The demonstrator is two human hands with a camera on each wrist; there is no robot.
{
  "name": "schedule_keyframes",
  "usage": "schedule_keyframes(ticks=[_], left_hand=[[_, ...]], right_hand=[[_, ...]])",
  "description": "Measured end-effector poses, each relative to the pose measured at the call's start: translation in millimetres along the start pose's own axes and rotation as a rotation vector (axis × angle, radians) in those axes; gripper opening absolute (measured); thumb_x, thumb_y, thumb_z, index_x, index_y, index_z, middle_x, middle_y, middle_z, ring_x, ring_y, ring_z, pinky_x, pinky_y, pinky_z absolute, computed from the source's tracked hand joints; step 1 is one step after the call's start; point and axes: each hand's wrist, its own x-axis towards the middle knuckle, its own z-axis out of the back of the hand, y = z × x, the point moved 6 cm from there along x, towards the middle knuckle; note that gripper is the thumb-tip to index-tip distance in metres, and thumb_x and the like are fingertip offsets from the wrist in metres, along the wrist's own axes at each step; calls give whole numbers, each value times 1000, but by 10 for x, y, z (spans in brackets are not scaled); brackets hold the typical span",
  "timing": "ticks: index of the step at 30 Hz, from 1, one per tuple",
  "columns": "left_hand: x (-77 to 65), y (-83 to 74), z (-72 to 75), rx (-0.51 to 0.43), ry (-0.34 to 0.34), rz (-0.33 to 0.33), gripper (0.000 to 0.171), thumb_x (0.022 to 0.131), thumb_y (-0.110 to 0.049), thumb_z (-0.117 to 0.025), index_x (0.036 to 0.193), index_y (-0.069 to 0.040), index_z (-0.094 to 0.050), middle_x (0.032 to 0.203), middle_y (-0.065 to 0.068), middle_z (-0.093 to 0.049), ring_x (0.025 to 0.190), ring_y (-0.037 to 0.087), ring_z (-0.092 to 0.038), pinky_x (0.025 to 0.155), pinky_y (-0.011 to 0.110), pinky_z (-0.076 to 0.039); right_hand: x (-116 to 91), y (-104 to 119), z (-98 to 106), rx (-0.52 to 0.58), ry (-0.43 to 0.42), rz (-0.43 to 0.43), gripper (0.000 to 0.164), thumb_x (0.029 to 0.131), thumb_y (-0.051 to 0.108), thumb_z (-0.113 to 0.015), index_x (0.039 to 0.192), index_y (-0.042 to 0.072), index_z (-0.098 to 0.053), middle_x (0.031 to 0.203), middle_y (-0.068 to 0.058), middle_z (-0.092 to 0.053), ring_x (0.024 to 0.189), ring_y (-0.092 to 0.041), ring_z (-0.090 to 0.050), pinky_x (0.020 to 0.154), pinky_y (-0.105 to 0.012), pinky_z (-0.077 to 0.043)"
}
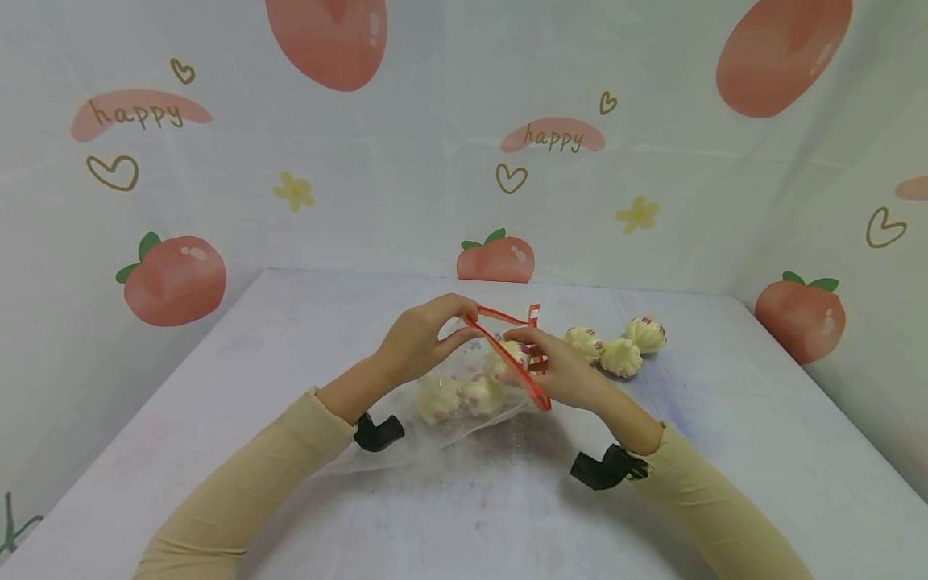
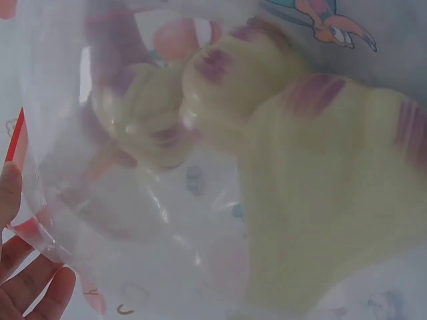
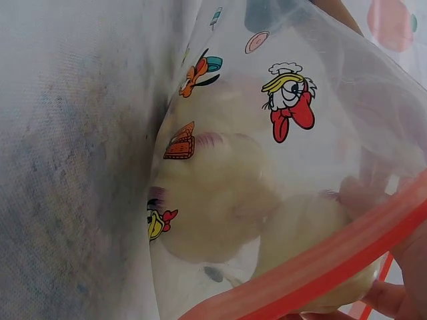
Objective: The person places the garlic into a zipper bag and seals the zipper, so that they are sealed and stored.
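Observation:
My left hand (image 1: 428, 334) pinches the red zip edge of a clear plastic bag (image 1: 406, 439), and the bag's mouth gapes toward the right. In the left wrist view, the other fingers (image 2: 57, 293) of that hand spread away from the pinch. My right hand (image 1: 565, 366) reaches into the mouth, its fingers around a garlic bulb (image 1: 513, 354) just inside. Two more garlic bulbs, cream with purple streaks, lie deeper in the bag, including one garlic bulb (image 1: 438, 399) at the left. The red zip strip (image 3: 320, 267) crosses in front of the right hand's bulb.
Three loose garlic bulbs (image 1: 621, 357) sit together on the white table (image 1: 449, 532), right of the bag and beyond the right forearm. A white curtain (image 1: 406, 137) printed with fruit and "happy" hangs behind. Black wrist mounts (image 1: 609, 467) show at both cuffs.

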Motion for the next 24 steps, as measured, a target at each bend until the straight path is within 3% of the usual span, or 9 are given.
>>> schedule_keyframes(ticks=[5, 11, 16, 19, 24], left_hand=[[5, -7, -7, -6, -14, -4, 22, 79, -11, -73, 96, -4, -59, 91, 6, -65, 86, 18, -65, 73, 32, -54], [9, -9, -15, 1, -9, 5, 22, 80, -12, -72, 96, -5, -59, 92, 6, -65, 87, 17, -64, 73, 31, -54], [18, -15, -12, 1, -12, 6, 23, 79, -11, -73, 96, -5, -59, 92, 6, -65, 86, 17, -63, 73, 31, -54], [23, -21, -12, 2, -14, 3, 24, 79, -11, -73, 97, -5, -59, 92, 6, -65, 86, 17, -63, 73, 30, -54], [27, -25, -12, -5, -18, 8, 23, 80, -12, -72, 96, -5, -58, 92, 5, -65, 88, 17, -63, 75, 30, -54]], right_hand=[[18, 20, -20, -6, -12, 8, 54, 80, 21, -74, 127, 6, -52, 119, -17, -60, 101, -31, -61, 80, -37, -56], [48, 21, -35, -67, -40, 17, 52, 78, 23, -76, 124, 8, -55, 101, -13, -61, 84, -20, -61, 67, -25, -53], [65, 31, -37, -90, -55, 27, 51, 77, 24, -77, 121, 6, -57, 91, -10, -56, 75, -16, -59, 62, -25, -48], [73, 36, -37, -82, -52, 30, 52, 78, 24, -76, 122, 5, -56, 96, -12, -58, 75, -16, -62, 66, -27, -51], [79, 38, -44, -41, -43, 19, 56, 79, 23, -75, 127, 4, -52, 121, -15, -60, 84, -21, -67, 73, -30, -56]])
